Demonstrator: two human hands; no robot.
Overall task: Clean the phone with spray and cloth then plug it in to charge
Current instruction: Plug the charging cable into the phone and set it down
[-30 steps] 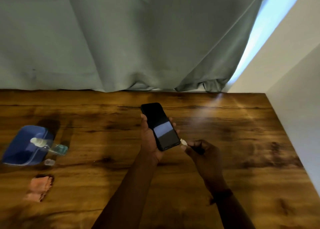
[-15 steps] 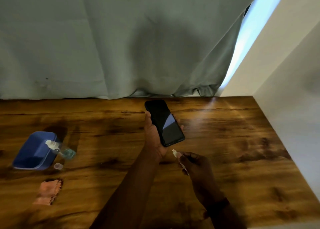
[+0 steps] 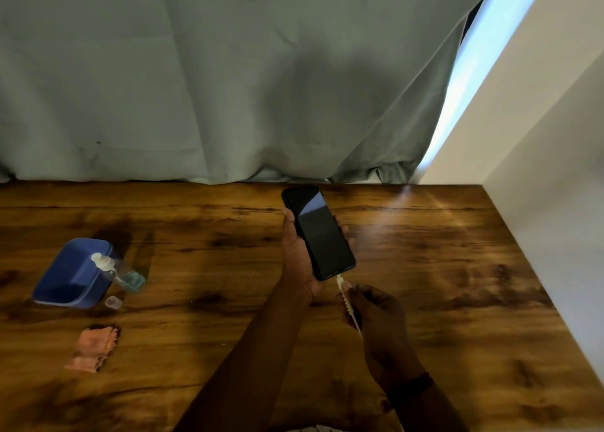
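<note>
I see a grey-green curtain [image 3: 212, 78] filling the upper half of the frame, with a white wall [image 3: 539, 131] running down the right side. Below them the wooden worktop [image 3: 457, 268] spans the whole lower half.

My left hand [image 3: 299, 261] sits near the centre of the frame, its fingers wrapped around the phone [image 3: 318, 232], thumb along the left edge and fingertips showing on the right edge. The phone is held above the worktop, screen up and dark, tilted so its top end points toward the curtain.

Just below and right of it, my right hand [image 3: 376, 314] has its fingers pinched on the white charging cable [image 3: 349, 304] close behind the plug. The plug tip meets the phone's bottom edge (whether it is fully seated I cannot tell from here).

Over at the left of the frame a blue container [image 3: 70, 276] rests on the worktop. The clear spray bottle [image 3: 117, 271] leans against its right side, white nozzle up, a little blue liquid in its base. A small clear cap [image 3: 113, 302] lies just below the bottle. Lower left, the crumpled pink cloth [image 3: 93, 348] lies flat on the worktop, well apart from both hands.
</note>
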